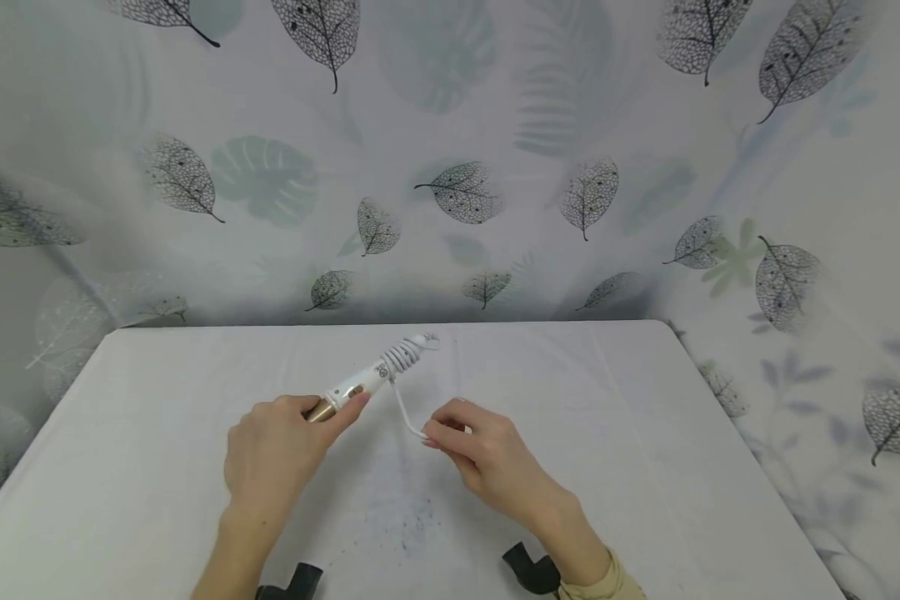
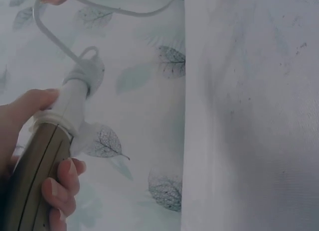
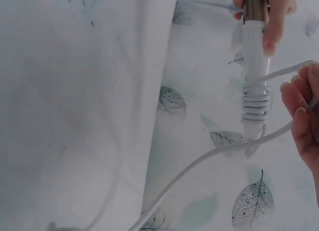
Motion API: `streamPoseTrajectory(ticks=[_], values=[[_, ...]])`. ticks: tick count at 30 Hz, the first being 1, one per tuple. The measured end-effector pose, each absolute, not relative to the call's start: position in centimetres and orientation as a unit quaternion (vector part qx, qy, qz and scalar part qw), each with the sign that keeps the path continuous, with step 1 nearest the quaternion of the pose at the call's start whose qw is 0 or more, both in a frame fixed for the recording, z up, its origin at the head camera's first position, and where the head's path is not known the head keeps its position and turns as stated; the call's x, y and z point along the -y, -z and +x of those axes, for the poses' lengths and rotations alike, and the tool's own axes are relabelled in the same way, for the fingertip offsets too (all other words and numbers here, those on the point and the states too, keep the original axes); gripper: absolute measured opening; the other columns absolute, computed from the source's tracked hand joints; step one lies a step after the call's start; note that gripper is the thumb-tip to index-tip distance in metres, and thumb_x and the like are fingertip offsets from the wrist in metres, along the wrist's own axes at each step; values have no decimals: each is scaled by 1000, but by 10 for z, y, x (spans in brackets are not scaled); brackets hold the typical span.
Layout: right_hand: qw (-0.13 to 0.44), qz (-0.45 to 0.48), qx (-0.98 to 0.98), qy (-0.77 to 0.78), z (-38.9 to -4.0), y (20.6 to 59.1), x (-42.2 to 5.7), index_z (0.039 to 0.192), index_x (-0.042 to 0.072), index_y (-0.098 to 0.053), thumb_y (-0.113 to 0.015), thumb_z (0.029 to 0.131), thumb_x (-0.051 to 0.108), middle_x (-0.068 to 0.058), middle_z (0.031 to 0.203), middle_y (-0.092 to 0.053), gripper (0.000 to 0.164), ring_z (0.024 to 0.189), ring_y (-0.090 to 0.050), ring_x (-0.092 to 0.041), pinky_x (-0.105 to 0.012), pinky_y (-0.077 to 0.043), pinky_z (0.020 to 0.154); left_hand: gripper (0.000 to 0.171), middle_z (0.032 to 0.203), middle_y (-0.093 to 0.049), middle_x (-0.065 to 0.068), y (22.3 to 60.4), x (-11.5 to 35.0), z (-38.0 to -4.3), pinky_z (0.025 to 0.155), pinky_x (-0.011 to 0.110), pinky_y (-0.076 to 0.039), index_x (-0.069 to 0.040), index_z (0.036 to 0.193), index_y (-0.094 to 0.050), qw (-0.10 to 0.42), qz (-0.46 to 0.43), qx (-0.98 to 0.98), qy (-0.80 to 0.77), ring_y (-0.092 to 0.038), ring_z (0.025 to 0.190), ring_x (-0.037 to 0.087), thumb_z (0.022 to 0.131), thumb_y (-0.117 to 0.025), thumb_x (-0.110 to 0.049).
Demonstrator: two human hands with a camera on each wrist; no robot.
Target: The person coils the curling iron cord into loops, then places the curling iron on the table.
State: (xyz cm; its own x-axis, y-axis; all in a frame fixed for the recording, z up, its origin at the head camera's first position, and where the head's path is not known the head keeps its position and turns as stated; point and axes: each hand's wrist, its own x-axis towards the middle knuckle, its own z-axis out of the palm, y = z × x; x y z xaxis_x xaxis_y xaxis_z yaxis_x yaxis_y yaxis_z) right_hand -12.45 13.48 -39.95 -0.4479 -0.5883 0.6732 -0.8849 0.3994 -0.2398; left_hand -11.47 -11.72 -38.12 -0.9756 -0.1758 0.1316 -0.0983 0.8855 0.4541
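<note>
A curling iron with a white handle (image 1: 367, 380) and a gold-brown barrel (image 2: 37, 176) is held up slantwise over the table. My left hand (image 1: 270, 458) grips the barrel, its thumb lying along the white part near the switch. Several turns of white cord (image 3: 255, 106) wrap the handle toward its end. From the wrap, the cord runs to my right hand (image 1: 495, 458), which pinches it between thumb and fingers. Beyond that hand, a loose length of cord (image 3: 199, 159) trails away in the right wrist view.
A white-covered table (image 1: 615, 467) with dark specks near its middle spreads below the hands. Behind it hangs a leaf-patterned curtain (image 1: 420, 125), which continues along both sides. Black bent pieces (image 1: 532, 571) show beside both wrists at the bottom edge.
</note>
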Motion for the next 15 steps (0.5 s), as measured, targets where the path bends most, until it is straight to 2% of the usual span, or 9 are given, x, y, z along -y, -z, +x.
streamPoseTrajectory(ticks=[3, 5, 11, 15], values=[[261, 466, 791, -299, -124, 400, -135, 103, 11, -71, -71, 92, 7, 1, 96, -62, 12, 78, -58, -9, -14, -47, 69, 76, 53, -46, -1, 382, 117, -115, 42, 30, -31, -22, 74, -69, 42, 56, 971, 228, -43, 47, 17, 73, -43, -94], [266, 468, 788, -300, -124, 400, -135, 103, 10, -71, -69, 94, 9, 0, 97, -63, 9, 79, -58, -10, -14, -48, 70, 75, 52, -45, -2, 384, 116, -115, 42, 29, -31, -20, 71, -68, 34, 34, 974, 223, -41, 47, 16, 75, -47, -91], [299, 449, 783, -309, -126, 398, -138, 100, 7, -72, -61, 100, 15, -4, 97, -64, 13, 80, -61, -13, -19, -52, 70, 59, 49, -35, -9, 391, 113, -114, 43, 27, -28, -22, 53, -49, 85, -67, 976, 190, -33, 46, 9, 81, -66, -71], [318, 429, 787, -311, -129, 396, -142, 98, 6, -71, -59, 101, 19, -5, 96, -64, 18, 76, -59, -14, -19, -50, 65, 64, 51, -24, -13, 392, 115, -113, 44, 24, -23, -23, 51, -34, 95, -108, 973, 178, -25, 48, 6, 81, -68, -68]])
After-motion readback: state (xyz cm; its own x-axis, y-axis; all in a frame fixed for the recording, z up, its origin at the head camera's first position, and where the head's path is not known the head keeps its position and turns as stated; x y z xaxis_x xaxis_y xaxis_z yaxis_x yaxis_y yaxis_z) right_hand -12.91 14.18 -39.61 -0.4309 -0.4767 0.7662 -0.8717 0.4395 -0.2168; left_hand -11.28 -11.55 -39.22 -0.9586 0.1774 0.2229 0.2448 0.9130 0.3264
